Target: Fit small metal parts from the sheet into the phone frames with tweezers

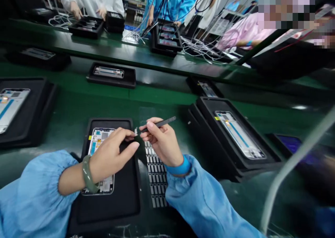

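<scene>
My right hand (163, 140) is closed on dark tweezers (162, 124), their rear end pointing up to the right. At their front end is a small pale piece (136, 131). The fingertips of my left hand (113, 152) reach that piece, with the thumb spread away below; whether they touch it is unclear. Under my left hand lies a phone frame (108, 186) with blue strips and a yellow tab, partly covered by the hand and wrist. It rests in a black tray (125, 199). Beneath my right hand is a sheet of small pale parts (157, 187) in rows.
Stacked black trays with phone frames stand at right (217, 143) and left (39, 126). Another tray (130, 78) sits farther back on the green bench (167, 107). A pale hose (290, 175) curves at right. Co-workers (172, 2) handle trays across the bench, among cables.
</scene>
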`<action>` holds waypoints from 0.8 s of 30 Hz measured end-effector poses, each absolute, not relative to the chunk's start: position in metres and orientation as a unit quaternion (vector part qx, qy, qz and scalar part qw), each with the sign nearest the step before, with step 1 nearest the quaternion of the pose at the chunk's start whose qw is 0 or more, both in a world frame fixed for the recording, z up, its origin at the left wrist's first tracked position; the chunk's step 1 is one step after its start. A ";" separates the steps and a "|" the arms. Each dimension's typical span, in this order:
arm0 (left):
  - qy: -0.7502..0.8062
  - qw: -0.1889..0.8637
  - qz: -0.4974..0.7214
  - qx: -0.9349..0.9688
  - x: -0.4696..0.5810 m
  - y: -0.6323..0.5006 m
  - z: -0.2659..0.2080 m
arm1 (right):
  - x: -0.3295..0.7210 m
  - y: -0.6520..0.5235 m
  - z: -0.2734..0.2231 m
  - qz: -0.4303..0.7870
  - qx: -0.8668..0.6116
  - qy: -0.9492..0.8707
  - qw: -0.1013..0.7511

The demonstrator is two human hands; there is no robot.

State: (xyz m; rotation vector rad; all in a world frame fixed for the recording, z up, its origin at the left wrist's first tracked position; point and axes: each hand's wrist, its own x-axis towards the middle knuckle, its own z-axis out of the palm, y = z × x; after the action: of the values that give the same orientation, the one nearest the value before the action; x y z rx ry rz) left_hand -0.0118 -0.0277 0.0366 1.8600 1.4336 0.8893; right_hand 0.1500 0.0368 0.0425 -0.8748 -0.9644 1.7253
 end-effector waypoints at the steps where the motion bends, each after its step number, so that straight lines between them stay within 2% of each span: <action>1: 0.553 0.331 0.351 0.679 -0.017 -0.028 0.040 | 0.142 0.033 0.045 0.711 -0.348 -0.398 0.463; 9: 0.576 0.440 0.376 0.577 -0.049 -0.032 0.050 | 0.103 0.029 0.049 0.691 -0.320 -0.492 0.422; 18: 0.557 0.527 0.267 0.584 -0.073 -0.030 0.046 | 0.098 0.033 0.054 0.672 -0.317 -0.590 0.316; 21: 0.557 0.508 0.231 0.615 -0.082 -0.029 0.048 | 0.097 0.038 0.051 0.687 -0.326 -0.540 0.360; 24: 0.582 0.414 0.238 0.658 -0.097 -0.028 0.047 | 0.095 0.048 0.044 0.706 -0.342 -0.458 0.418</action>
State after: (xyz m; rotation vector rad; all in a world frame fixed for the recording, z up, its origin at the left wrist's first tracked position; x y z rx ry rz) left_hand -0.0974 -0.0280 0.0466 1.6549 1.4623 0.5987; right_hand 0.0955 0.0477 0.0442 -0.8580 -1.1490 1.7709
